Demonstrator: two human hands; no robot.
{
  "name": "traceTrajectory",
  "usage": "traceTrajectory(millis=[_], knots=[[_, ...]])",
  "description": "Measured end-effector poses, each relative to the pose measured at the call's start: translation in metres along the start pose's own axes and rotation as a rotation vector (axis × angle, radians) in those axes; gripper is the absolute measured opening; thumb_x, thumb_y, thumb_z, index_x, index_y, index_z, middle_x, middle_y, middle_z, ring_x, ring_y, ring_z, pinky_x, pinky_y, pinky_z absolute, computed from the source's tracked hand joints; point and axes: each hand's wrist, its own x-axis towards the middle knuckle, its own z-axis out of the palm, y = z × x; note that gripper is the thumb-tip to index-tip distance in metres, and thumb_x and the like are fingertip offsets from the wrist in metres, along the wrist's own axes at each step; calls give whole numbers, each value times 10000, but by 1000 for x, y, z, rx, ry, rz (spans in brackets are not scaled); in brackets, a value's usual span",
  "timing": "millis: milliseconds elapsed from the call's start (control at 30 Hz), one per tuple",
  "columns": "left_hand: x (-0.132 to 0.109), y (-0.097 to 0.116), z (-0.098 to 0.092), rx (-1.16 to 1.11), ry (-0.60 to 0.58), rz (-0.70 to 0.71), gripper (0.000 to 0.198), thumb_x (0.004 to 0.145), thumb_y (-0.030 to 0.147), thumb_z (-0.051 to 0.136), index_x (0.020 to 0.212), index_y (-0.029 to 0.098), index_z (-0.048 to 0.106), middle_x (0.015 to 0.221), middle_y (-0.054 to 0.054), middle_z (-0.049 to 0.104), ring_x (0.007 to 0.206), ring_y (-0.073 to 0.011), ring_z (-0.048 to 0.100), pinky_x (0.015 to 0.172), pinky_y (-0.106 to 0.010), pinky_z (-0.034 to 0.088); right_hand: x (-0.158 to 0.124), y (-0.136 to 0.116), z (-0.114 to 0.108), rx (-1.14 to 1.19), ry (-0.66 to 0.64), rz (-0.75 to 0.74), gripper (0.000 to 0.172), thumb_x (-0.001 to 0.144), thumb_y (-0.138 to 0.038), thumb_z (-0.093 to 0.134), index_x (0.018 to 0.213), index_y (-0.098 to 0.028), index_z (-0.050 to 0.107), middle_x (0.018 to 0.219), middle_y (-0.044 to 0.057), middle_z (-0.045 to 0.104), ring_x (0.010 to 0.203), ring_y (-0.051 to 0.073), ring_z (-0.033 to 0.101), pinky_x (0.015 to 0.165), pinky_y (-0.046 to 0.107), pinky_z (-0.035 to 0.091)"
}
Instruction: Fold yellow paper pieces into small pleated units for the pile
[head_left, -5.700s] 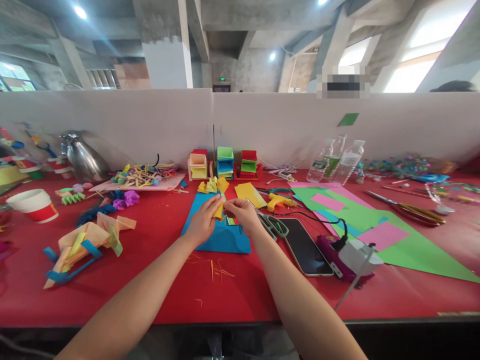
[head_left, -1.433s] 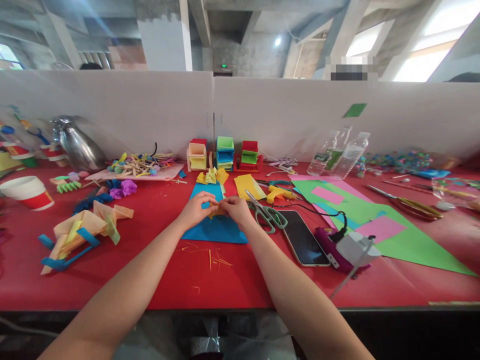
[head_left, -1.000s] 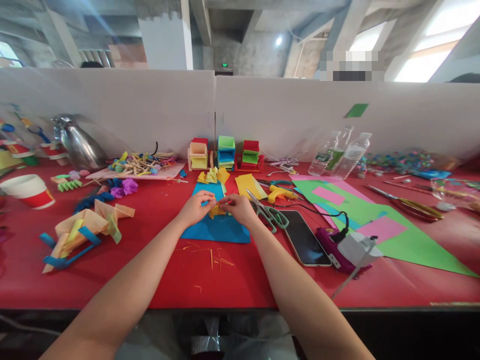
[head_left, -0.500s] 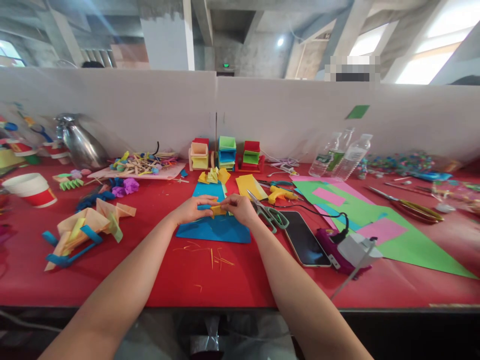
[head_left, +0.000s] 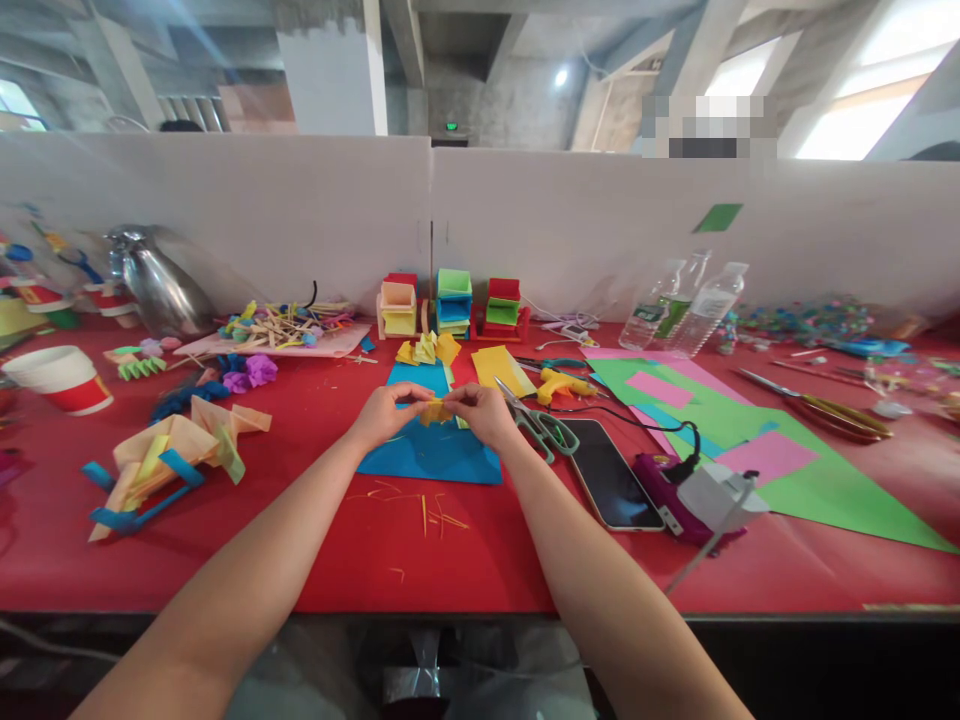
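Observation:
Between my two hands is a small piece of yellow paper [head_left: 435, 410], held over the blue paper sheet [head_left: 431, 455]. My left hand [head_left: 390, 412] pinches its left side with thumb and fingers. On the other side, the fingertips of my right hand [head_left: 481, 412] close on its right edge. Folded yellow paper pieces [head_left: 426, 349] lie just beyond, at the far end of the blue sheet. To the right of my right hand rest a yellow paper stack [head_left: 501, 369] and green-handled scissors [head_left: 541, 425]. The exact folds in the held piece are too small to make out.
A phone [head_left: 611, 475], a yellow glue gun [head_left: 562, 386] and a green sheet [head_left: 817, 490] lie to the right. Leftward are a folded paper model [head_left: 169, 460], a paper cup [head_left: 64, 380] and a steel jug [head_left: 166, 285]. Small paper boxes [head_left: 454, 300] line the white partition.
My left fingers have drawn in from lying extended to a pinch on the yellow paper. The yellow paper is now raised a little between both hands.

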Motion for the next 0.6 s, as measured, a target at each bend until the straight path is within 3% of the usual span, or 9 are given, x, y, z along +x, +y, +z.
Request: traceTrajectory(millis=[200, 333, 467, 600], knots=[[2, 8, 3, -69, 137, 20, 295, 737, 337, 606, 984, 178, 574, 1028, -85, 650, 941, -186, 600, 858, -339, 458, -3, -19, 1, 53, 54, -42, 138, 656, -281, 651, 716, -157, 639, 653, 4, 628, 614, 131, 574, 588, 234, 460], [2, 10, 4, -139, 88, -21, 476, 741, 404, 593, 1144, 164, 506, 1101, -110, 619, 848, -179, 611, 706, -289, 501, -5, -26, 2, 66, 69, -66, 189, 652, -325, 671, 740, -159, 642, 594, -10, 589, 547, 110, 524, 531, 221, 423], [1, 11, 1, -151, 7, -60, 451, 741, 467, 575, 1057, 147, 606, 886, -68, 669, 676, -148, 594, 630, -254, 477, -6, -29, 2, 84, 59, -74, 260, 631, -378, 698, 775, -164, 661, 573, -13, 583, 533, 108, 512, 518, 221, 418], [0, 12, -1, -158, 20, -67, 463, 729, 525, 560, 977, 144, 650, 762, -44, 660, 620, -139, 565, 561, -231, 440, -6, -30, 3, 141, 39, -67, 280, 611, -400, 710, 763, -169, 667, 631, 2, 627, 591, 124, 563, 588, 245, 460]])
